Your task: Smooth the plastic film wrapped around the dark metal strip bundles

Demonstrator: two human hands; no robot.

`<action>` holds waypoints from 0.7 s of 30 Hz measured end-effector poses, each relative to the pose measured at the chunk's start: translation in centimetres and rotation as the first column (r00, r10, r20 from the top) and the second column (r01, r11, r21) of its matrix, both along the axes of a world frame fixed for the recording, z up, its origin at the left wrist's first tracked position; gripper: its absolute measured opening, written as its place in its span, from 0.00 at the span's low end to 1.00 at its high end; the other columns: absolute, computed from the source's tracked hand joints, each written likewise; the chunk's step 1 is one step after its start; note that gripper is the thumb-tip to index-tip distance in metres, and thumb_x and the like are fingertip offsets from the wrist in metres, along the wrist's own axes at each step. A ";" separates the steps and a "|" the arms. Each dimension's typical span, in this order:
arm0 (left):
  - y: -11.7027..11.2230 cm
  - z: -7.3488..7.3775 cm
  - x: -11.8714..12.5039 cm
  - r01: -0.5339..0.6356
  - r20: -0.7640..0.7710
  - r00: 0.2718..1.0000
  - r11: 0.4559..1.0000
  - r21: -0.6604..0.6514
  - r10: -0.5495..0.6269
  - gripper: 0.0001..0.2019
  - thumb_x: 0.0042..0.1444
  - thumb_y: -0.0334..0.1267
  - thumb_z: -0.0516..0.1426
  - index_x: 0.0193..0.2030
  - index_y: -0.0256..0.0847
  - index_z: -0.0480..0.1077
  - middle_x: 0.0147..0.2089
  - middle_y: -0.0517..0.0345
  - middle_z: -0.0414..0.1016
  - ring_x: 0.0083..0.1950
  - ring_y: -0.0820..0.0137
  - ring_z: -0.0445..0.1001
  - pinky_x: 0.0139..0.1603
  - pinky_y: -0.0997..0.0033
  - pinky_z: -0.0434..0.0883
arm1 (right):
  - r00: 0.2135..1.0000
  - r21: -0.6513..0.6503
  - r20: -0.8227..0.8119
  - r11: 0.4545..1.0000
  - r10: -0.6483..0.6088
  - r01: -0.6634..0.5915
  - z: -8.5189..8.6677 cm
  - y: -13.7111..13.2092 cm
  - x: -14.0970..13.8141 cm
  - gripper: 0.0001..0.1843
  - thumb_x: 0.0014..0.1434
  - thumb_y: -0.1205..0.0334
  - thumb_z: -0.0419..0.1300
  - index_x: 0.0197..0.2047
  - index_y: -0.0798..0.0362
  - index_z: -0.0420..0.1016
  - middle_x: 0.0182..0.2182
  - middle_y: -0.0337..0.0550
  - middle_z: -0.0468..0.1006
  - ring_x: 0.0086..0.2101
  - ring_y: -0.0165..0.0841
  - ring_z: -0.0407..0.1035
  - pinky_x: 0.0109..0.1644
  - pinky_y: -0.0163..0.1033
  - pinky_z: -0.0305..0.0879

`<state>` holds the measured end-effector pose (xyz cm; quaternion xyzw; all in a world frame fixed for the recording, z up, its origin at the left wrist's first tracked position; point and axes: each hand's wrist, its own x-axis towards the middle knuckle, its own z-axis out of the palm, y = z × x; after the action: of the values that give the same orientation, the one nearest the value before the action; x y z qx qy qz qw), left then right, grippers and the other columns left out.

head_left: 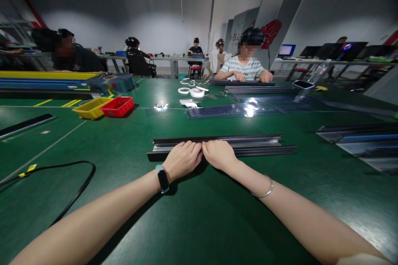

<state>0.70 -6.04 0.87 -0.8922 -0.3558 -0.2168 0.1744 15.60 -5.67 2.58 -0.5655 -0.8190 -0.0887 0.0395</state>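
A long black channel-shaped profile with a pale inner face lies crosswise on the green table in front of me. My left hand, its wrist in a watch band, is closed over the near edge of the profile, left of its middle. Right beside it, my right hand is closed on the same edge, and the thumb sides of both hands meet. The fingertips are curled out of sight, so any small piece under them is hidden.
A yellow bin and a red bin stand at the left. Clear plastic strips and tape rolls lie beyond the profile. More profiles are at the right, a black cable at the left. A co-worker sits opposite.
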 end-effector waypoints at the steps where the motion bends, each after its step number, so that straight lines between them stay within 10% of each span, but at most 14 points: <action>1: 0.0 -0.1 0.0 -0.002 0.013 1.000 1.000 -0.004 0.002 0.11 0.59 0.38 0.43 0.37 0.37 0.63 0.30 0.54 0.67 0.34 0.68 0.67 0.36 0.67 0.63 | 1.000 0.012 0.001 1.000 -0.004 0.004 -0.1 0.0 0.0 0.24 0.61 0.60 0.37 0.33 0.57 0.73 0.30 0.49 0.76 0.32 0.35 0.70 0.38 0.38 0.60; 16: 0.7 -0.3 -0.7 -0.185 0.075 0.980 0.982 0.025 0.183 0.17 0.59 0.48 0.42 0.33 0.37 0.63 0.24 0.54 0.68 0.27 0.68 0.68 0.29 0.70 0.61 | 0.997 0.131 -0.072 0.991 0.005 0.005 0.1 0.0 0.6 0.25 0.61 0.58 0.37 0.32 0.57 0.74 0.29 0.48 0.76 0.32 0.33 0.70 0.36 0.35 0.59; 21: 0.4 0.0 -0.6 -0.050 0.009 0.999 0.998 0.040 0.049 0.14 0.59 0.43 0.42 0.33 0.37 0.64 0.28 0.54 0.68 0.32 0.68 0.68 0.34 0.68 0.62 | 0.997 0.102 -0.069 0.993 -0.047 0.054 -0.4 -0.2 0.3 0.28 0.61 0.56 0.37 0.30 0.59 0.75 0.28 0.51 0.76 0.31 0.33 0.70 0.35 0.35 0.59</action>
<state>0.15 -5.67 0.83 -0.8785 -0.3741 -0.2230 0.1963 15.91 -5.84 2.21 -0.5858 -0.7970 -0.1133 0.0940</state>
